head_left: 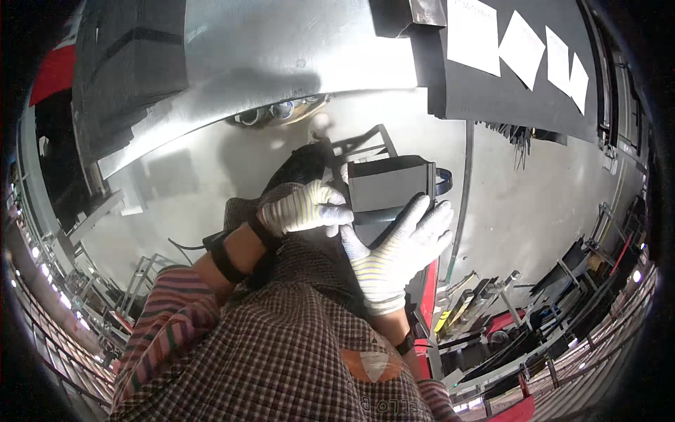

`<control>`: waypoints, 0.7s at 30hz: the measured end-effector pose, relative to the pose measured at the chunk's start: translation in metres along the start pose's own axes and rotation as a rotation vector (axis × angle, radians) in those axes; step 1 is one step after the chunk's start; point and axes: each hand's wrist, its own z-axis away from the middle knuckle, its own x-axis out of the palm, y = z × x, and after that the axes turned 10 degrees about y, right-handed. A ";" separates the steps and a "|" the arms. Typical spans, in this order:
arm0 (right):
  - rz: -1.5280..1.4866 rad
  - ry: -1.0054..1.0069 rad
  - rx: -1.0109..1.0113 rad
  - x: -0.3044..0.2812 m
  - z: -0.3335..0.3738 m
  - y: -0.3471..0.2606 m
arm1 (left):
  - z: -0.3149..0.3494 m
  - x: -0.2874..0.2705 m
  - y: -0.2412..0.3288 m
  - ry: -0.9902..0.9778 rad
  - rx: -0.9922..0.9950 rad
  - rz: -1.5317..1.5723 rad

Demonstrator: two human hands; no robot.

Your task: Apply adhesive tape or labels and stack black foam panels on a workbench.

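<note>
A grey box-shaped block (387,188) with a dark top edge lies in front of me, and a dark blue loop (443,181) sticks out at its right end. My right hand (395,264), in a white knit glove with yellow stripes, is open with its fingers spread at the block's near right side. At the near left corner of the block, my left hand (307,208) wears a matching glove. Its fingers are closed in a pinch close to the right thumb; what they hold, if anything, is hidden.
A shiny metal sheet surface (295,49) spans the far side. Papers (473,35) are fixed to a dark panel at far right, with a bundle of thin dark strips (517,137) below. Metal frames and bars (485,302) stand at right on the grey floor (527,211).
</note>
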 end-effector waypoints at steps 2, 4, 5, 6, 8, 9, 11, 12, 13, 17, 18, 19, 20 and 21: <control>-0.055 0.017 0.002 0.001 0.001 0.003 | 0.003 -0.001 0.002 -0.002 0.000 0.009; -0.113 0.079 -0.026 0.005 0.003 0.007 | 0.009 0.000 0.008 0.035 0.014 -0.005; -0.115 0.078 -0.029 0.005 0.003 0.007 | 0.014 0.000 0.014 0.038 0.013 -0.003; -0.121 0.084 -0.025 0.006 0.003 0.009 | 0.018 0.002 0.023 0.082 0.023 -0.104; -0.146 0.104 -0.032 0.004 -0.001 0.010 | 0.030 0.003 0.045 0.176 0.049 -0.342; -0.147 0.103 -0.035 0.005 -0.002 0.011 | 0.035 0.004 0.050 0.179 0.048 -0.341; -0.212 0.120 -0.024 0.005 -0.002 0.012 | 0.048 0.007 0.060 0.227 0.225 -0.342; -0.193 0.115 -0.039 0.005 -0.001 0.014 | 0.056 0.010 0.073 0.174 0.223 -0.166; -0.196 0.111 -0.041 0.005 0.000 0.015 | 0.054 0.013 0.060 0.136 0.529 -0.463; -0.176 0.078 0.004 0.003 -0.001 0.015 | 0.048 0.005 0.051 0.016 -0.016 -0.143; -0.175 0.076 0.011 0.004 0.000 0.014 | 0.043 0.003 0.035 0.043 -0.173 -0.045; -0.172 0.074 0.019 0.005 0.001 0.013 | 0.036 -0.002 0.021 0.053 -0.100 -0.012; -0.178 0.070 0.016 0.006 0.002 0.011 | 0.026 -0.005 0.001 0.028 -0.036 0.017; -0.173 0.078 0.003 0.005 0.001 0.011 | 0.013 -0.006 -0.007 -0.005 0.029 0.046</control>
